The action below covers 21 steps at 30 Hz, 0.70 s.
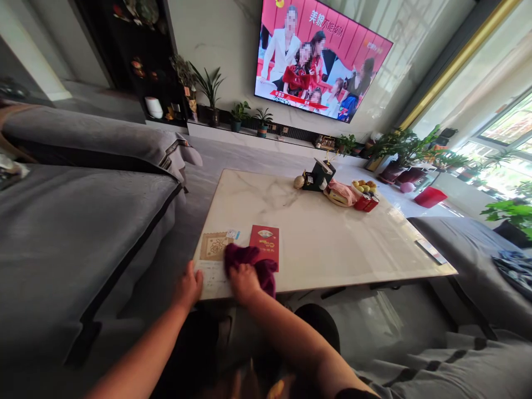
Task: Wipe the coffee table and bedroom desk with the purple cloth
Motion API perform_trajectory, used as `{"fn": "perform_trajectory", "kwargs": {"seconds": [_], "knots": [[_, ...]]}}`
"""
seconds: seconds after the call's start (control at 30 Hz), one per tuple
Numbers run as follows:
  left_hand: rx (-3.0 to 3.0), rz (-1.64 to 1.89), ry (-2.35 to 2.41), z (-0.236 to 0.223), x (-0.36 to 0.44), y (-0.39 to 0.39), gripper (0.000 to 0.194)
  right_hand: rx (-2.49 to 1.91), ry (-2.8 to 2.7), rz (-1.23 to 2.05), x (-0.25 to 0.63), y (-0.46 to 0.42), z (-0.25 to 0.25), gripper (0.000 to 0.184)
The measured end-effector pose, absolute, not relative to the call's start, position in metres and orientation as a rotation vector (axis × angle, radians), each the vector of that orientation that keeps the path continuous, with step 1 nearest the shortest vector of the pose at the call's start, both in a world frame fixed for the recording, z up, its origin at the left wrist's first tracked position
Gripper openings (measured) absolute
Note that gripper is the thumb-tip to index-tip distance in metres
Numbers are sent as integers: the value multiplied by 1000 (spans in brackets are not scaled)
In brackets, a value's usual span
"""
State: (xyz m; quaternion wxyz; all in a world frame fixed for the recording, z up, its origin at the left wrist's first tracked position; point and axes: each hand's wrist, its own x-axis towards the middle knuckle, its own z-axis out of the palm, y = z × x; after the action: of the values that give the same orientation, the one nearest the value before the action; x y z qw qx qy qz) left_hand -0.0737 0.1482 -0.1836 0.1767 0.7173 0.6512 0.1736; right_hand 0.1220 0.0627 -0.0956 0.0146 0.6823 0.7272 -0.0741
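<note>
My right hand (pixel 245 282) presses down on a bunched dark purple cloth (pixel 241 255), its fingers curled into the fabric. The cloth lies at the near left of the marble-look table (pixel 324 238) and covers part of a red booklet (pixel 265 238). Beside the cloth is a tan sheet with a cut-out flower pattern (pixel 214 245), with a small white and blue packet (pixel 233 234) at its corner. My left hand (pixel 190 285) rests at the table's near left corner, thumb and fingers apart. A pale printed sheet (pixel 211 279) lies between my hands.
Toward the table's far side stand a dark green box (pixel 319 176), a plate with a pink cloth (pixel 341 193), a bowl of fruit (pixel 364 187) and red cans (pixel 366 203). A flat white item (pixel 431 251) lies near the right edge. Grey sofas (pixel 83 233) flank the table.
</note>
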Motion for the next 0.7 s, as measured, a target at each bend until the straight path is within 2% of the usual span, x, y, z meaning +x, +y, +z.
{"fn": "perform_trajectory", "kwargs": {"seconds": [0.1, 0.2, 0.3, 0.4, 0.5, 0.6, 0.7], "knots": [[2032, 448, 1852, -177, -73, 146, 54, 1873, 2550, -193, 88, 59, -101, 39], [2039, 395, 1868, -170, -71, 143, 54, 1945, 2496, -213, 121, 47, -95, 40], [2036, 323, 1905, -164, -66, 140, 55, 2144, 2330, -174, 204, 25, -88, 43], [2030, 221, 1946, -158, -61, 141, 58, 2523, 1948, -144, 301, -6, -84, 58], [2052, 147, 1954, -153, -59, 142, 62, 2748, 1659, -159, 378, -33, -83, 63], [2061, 158, 1966, -152, -58, 142, 61, 2859, 1481, -137, 411, -38, -86, 64], [2037, 209, 1985, -157, -59, 140, 61, 3001, 1336, -67, 399, -15, -87, 63]]}}
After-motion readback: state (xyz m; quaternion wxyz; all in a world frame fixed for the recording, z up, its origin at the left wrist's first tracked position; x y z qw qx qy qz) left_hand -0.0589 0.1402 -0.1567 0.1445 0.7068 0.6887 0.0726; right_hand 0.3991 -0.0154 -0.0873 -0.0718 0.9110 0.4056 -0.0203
